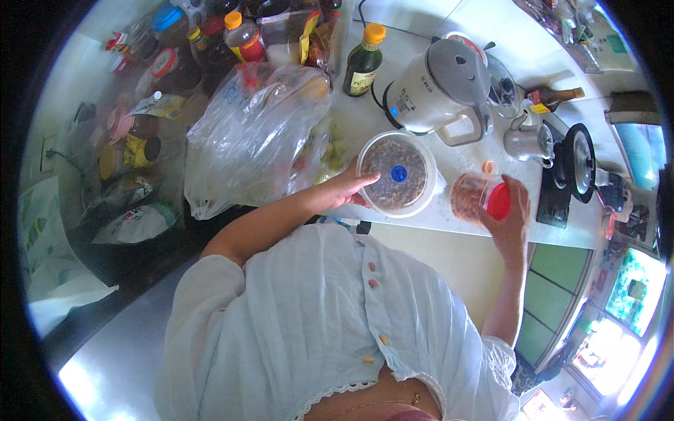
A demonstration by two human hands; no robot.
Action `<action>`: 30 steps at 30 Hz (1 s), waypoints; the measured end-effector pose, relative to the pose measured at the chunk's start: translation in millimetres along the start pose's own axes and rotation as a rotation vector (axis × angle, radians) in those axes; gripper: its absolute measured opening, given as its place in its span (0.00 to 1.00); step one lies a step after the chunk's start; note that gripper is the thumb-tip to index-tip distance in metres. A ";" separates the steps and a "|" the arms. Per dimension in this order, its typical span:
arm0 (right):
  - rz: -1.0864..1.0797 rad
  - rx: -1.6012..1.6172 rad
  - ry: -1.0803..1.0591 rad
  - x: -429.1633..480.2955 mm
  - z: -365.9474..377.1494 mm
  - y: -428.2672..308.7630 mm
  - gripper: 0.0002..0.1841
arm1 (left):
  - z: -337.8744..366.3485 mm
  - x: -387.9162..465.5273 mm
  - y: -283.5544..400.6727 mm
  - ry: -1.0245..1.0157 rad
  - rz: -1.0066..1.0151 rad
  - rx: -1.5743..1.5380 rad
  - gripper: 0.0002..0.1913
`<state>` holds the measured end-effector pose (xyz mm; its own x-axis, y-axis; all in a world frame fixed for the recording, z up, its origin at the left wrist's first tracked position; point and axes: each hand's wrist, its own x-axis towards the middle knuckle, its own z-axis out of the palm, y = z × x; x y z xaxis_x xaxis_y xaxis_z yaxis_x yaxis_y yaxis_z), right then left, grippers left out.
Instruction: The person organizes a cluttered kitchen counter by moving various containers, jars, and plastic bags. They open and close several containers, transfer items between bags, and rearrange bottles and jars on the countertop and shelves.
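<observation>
My left hand [352, 185] grips the near left side of a round plastic container [396, 202], thumb on the rim. Its clear lid has a blue round piece [399, 174] in the centre, and brown, grainy contents show through it. To the right, my right hand [508, 210] is wrapped around the red-lidded end of a clear plastic jar [466, 197]. The jar is tilted with its lid towards the right and holds reddish-brown contents. Both vessels are near the counter's front edge; whether they touch the counter is hard to tell.
An electric kettle [432, 87] with a blue light stands behind the container. A green bottle with a yellow cap [364, 60] is left of it. A large clear plastic bag [253, 142] lies at left. Further right are a metal pot [526, 141] and a lidded pan [582, 163].
</observation>
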<state>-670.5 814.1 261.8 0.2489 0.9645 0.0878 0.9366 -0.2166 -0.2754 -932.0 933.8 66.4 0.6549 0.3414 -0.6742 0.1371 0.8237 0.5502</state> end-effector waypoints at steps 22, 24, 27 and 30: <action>-0.312 0.358 -0.191 30.7 56.2 -70.5 0.40 | -92.8 -205.5 145.1 0.195 0.885 -0.554 0.25; -0.370 0.347 -0.172 40.8 75.2 -85.6 0.41 | -125.2 -232.7 173.4 0.285 1.050 -0.567 0.24; -0.442 0.295 -0.172 53.1 93.3 -112.9 0.42 | -176.1 -263.4 219.9 0.586 1.263 -0.600 0.23; -0.477 0.231 -0.207 61.1 112.3 -130.2 0.41 | -262.4 -289.7 255.7 0.613 1.387 -0.698 0.24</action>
<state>-805.0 918.2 195.4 -0.2634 0.9621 0.0709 0.8497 0.2662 -0.4551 -1281.6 1164.3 273.1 -0.4036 0.9123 -0.0690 -0.7055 -0.2623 0.6583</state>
